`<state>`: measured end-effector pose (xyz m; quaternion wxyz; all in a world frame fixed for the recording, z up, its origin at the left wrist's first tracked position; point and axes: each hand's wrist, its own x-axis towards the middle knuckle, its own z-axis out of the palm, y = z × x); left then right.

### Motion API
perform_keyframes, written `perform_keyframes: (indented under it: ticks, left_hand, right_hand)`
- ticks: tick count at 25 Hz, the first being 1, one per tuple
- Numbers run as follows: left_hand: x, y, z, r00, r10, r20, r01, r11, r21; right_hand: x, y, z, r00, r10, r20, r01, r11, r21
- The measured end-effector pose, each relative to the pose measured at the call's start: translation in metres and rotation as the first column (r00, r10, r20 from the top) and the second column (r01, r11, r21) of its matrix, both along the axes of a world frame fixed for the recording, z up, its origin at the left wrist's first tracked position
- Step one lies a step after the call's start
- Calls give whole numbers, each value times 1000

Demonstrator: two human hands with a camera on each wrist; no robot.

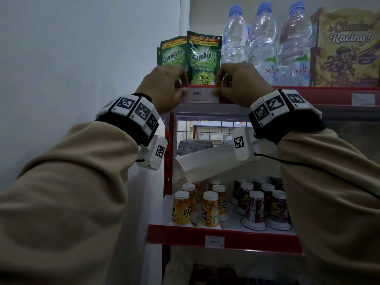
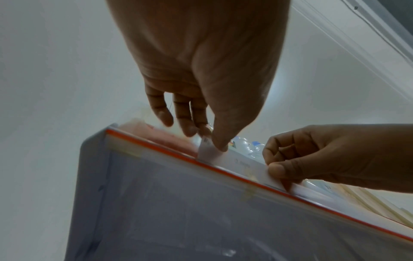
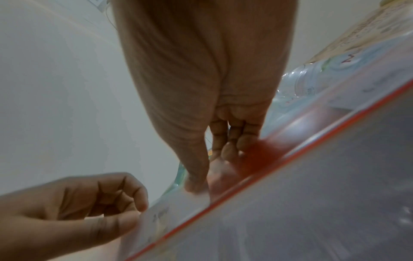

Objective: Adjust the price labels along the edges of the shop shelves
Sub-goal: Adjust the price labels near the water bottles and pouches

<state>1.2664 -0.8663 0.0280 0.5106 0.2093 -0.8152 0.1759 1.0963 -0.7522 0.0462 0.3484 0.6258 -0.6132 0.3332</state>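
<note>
- Head view: the left hand (image 1: 164, 87) is raised to the front edge of the red metal top shelf (image 1: 320, 95), near its left corner, and the left end of the white paper price label printed "2.000" (image 1: 200, 95) is pinched between its thumb and curled fingers.
- The label is seen lying flat along the shelf's red front edge, directly below the two green Sunlight dish-soap pouches (image 1: 203, 58) standing at the shelf's left end.
- The right end of the same label is pinched by the right hand (image 1: 240, 85), thumb on the face and fingers curled over the top of the edge.
- To the right of the pouches, clear plastic water bottles with blue caps (image 1: 263, 42) are lined along the shelf, followed by a yellow cereal bag (image 1: 347, 48).
- A second, blurred label (image 1: 363, 99) is seen further right on the same edge.
- On the lower shelf, orange and purple drink cups with white lids (image 1: 209, 210) are stood in rows, and a small white label (image 1: 214, 241) is fixed on that shelf's front edge.
</note>
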Motion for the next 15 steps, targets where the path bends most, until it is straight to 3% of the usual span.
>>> perform_keyframes:
  ticks: [5, 9, 15]
  left_hand:
    - [1, 6, -8, 997, 38, -68, -39, 999, -9]
    - [-1, 13, -23, 982, 183, -42, -184, 983, -11]
    - [-12, 30, -91, 981, 192, -24, -191, 981, 42]
  right_hand:
    - [-1, -3, -19, 1000, -10, 12, 12, 990, -142]
    - [-5, -3, -38, 998, -43, -36, 35, 978, -205]
    - [-6, 7, -111, 991, 130, -42, -137, 955, -265]
